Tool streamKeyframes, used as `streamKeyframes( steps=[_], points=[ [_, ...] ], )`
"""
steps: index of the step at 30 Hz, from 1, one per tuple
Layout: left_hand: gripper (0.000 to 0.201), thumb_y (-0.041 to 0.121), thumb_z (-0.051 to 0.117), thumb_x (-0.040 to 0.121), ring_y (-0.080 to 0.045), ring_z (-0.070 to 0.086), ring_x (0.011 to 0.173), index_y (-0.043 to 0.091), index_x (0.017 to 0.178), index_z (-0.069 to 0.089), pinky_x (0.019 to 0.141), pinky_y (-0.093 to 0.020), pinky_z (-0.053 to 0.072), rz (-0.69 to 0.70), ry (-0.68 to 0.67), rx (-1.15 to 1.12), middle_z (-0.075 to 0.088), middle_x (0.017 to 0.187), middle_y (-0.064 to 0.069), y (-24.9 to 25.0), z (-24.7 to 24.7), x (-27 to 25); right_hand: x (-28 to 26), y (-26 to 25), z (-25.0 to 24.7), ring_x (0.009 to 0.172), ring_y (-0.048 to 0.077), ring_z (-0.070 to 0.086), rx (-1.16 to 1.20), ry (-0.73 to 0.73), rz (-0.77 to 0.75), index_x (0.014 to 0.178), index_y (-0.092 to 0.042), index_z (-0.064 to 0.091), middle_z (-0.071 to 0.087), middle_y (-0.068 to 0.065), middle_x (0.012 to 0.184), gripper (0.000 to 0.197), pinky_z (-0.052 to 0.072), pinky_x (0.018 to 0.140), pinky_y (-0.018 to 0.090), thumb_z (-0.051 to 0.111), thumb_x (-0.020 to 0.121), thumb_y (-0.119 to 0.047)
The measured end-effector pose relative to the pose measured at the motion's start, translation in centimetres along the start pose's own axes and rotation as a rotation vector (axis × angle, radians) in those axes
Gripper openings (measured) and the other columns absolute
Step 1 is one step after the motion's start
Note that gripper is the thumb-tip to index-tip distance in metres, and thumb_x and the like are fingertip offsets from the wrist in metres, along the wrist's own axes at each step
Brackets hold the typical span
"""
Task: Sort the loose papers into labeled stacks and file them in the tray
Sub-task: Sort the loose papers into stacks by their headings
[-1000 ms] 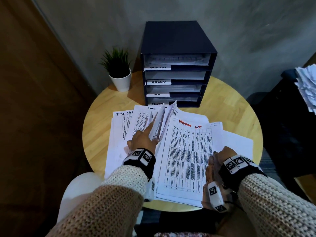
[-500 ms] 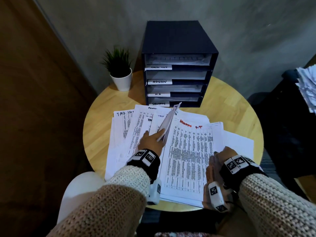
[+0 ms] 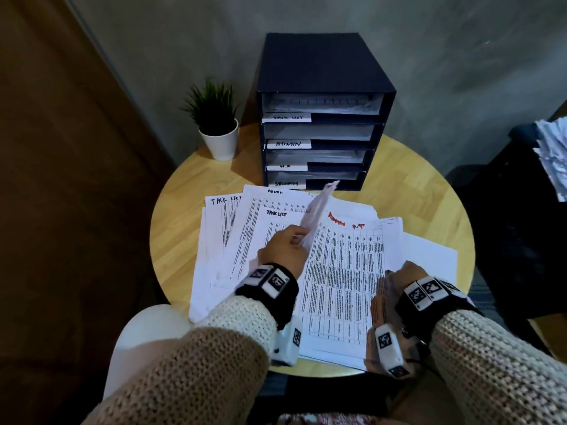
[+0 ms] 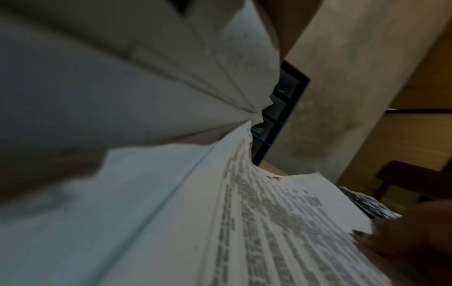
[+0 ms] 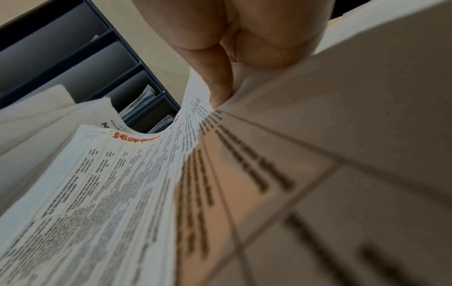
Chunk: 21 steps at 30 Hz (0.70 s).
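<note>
Printed papers lie spread over a round wooden table (image 3: 184, 216). My left hand (image 3: 291, 240) grips a thin bundle of lifted sheets (image 3: 319, 207) that stands on edge; they fan out in the left wrist view (image 4: 171, 77). Left of it lies a sheet headed TASK LIST (image 3: 254, 234). My right hand (image 3: 395, 277) holds the right edge of the stack with a red heading (image 3: 346, 271); its thumb (image 5: 215, 77) presses on top of that stack (image 5: 110, 183). The dark blue file tray (image 3: 325, 56) stands behind, with slots labelled TASK LIST, ADMIN, H.R and SECURITY.
A small potted plant (image 3: 214, 118) stands left of the tray. A pile of other papers (image 3: 552, 154) sits on dark furniture to the right. A white seat (image 3: 144, 332) shows below the table's near left edge. A grey wall runs behind.
My left hand has shifted right and closed on the lifted sheets, which have drawn together into a thin bundle, baring a TASK LIST sheet underneath. The right hand has stayed put.
</note>
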<state>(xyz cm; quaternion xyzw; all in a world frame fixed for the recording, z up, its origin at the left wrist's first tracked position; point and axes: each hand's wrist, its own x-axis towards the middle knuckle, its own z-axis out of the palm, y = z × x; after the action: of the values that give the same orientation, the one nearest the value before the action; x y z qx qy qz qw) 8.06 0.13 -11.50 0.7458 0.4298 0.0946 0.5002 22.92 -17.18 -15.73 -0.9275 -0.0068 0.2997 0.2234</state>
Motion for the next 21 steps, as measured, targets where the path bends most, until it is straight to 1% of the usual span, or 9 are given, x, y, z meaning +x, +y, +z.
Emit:
streamKeyframes(
  steps=[2,5,7,9,12,14,17,19,21],
  points=[
    [0.035,0.016,0.054,0.082,-0.025,0.062,0.1,0.038,0.108,0.062,0.098,-0.04,0.044,0.041,-0.017,0.052,0.066,0.104,0.002,0.2,0.5,-0.5,-0.1,-0.1,0.0,0.125,0.032,0.049,-0.025,0.004,-0.005,0.133,0.004,0.045,0.049,0.022,0.136,0.043,0.032,0.075,0.023,0.053,0.093,-0.011],
    [0.04,0.031,0.053,0.088,-0.03,0.058,0.104,0.023,0.127,0.055,0.097,-0.041,0.046,-0.028,0.031,0.126,0.056,0.115,-0.007,-0.3,0.3,0.1,-0.4,-0.3,-0.2,0.118,0.032,0.052,-0.078,0.006,-0.002,0.128,0.004,0.049,0.05,0.022,0.133,0.039,0.038,0.072,0.027,0.053,0.094,-0.013],
    [0.038,0.041,0.043,0.092,-0.033,0.049,0.112,0.024,0.123,0.059,0.102,-0.04,0.041,-0.144,0.052,0.256,0.043,0.124,-0.012,-1.1,-0.6,0.7,-0.5,-0.3,-0.5,0.1,0.028,0.054,-0.135,-0.018,-0.006,0.101,-0.001,0.058,0.054,0.019,0.126,0.018,0.037,0.06,0.023,0.05,0.096,-0.016],
    [0.04,0.045,0.036,0.094,-0.033,0.033,0.125,0.033,0.128,0.052,0.107,-0.044,0.027,-0.261,0.018,0.335,0.029,0.136,-0.01,-2.0,-1.8,1.3,-0.6,-0.4,-0.6,0.097,0.026,0.054,-0.176,-0.032,-0.012,0.08,-0.006,0.052,0.056,0.013,0.116,0.022,0.034,0.059,0.022,0.049,0.097,-0.021],
    [0.046,0.046,0.03,0.095,-0.037,0.028,0.129,0.032,0.138,0.039,0.11,-0.047,0.024,-0.36,-0.042,0.452,0.027,0.141,-0.014,-3.1,-3.6,2.3,-0.7,-0.3,-0.6,0.109,0.029,0.057,-0.238,-0.01,-0.044,0.099,-0.001,0.052,0.056,0.012,0.098,0.021,0.035,0.059,0.023,0.052,0.095,-0.022],
    [0.046,0.038,0.027,0.098,-0.035,0.024,0.137,0.03,0.144,0.031,0.113,-0.048,0.023,-0.38,0.034,0.385,0.024,0.151,-0.009,-4.1,-4.1,3.1,-0.6,-0.3,-0.4,0.113,0.031,0.055,-0.209,0.005,-0.034,0.114,0.003,0.053,0.057,0.017,0.114,0.03,0.038,0.066,0.025,0.049,0.096,-0.02],
    [0.049,0.024,0.031,0.101,-0.028,0.02,0.144,0.018,0.149,0.023,0.117,-0.038,0.019,-0.303,-0.039,0.321,0.015,0.158,-0.006,-3.4,-4.4,3.4,-0.7,-0.2,-0.2,0.119,0.032,0.053,-0.091,0.044,-0.017,0.126,0.007,0.049,0.053,0.022,0.129,0.038,0.043,0.076,0.029,0.051,0.095,-0.016],
    [0.049,0.023,0.04,0.099,-0.025,0.03,0.14,0.012,0.146,0.03,0.111,-0.028,0.025,-0.293,-0.048,0.207,0.026,0.155,-0.008,-2.6,-3.9,2.5,-0.9,-0.3,-0.2,0.124,0.032,0.049,-0.047,0.038,-0.016,0.131,0.005,0.046,0.05,0.021,0.134,0.041,0.044,0.075,0.027,0.05,0.095,-0.013],
    [0.042,0.023,0.043,0.097,-0.026,0.049,0.124,0.013,0.138,0.045,0.096,-0.024,0.038,-0.199,0.04,0.164,0.049,0.14,-0.01,-2.3,-3.1,1.3,-0.9,-0.2,-0.2,0.125,0.032,0.049,-0.021,0.025,-0.006,0.132,0.005,0.045,0.049,0.021,0.135,0.041,0.038,0.073,0.026,0.05,0.095,-0.011]
  ],
)
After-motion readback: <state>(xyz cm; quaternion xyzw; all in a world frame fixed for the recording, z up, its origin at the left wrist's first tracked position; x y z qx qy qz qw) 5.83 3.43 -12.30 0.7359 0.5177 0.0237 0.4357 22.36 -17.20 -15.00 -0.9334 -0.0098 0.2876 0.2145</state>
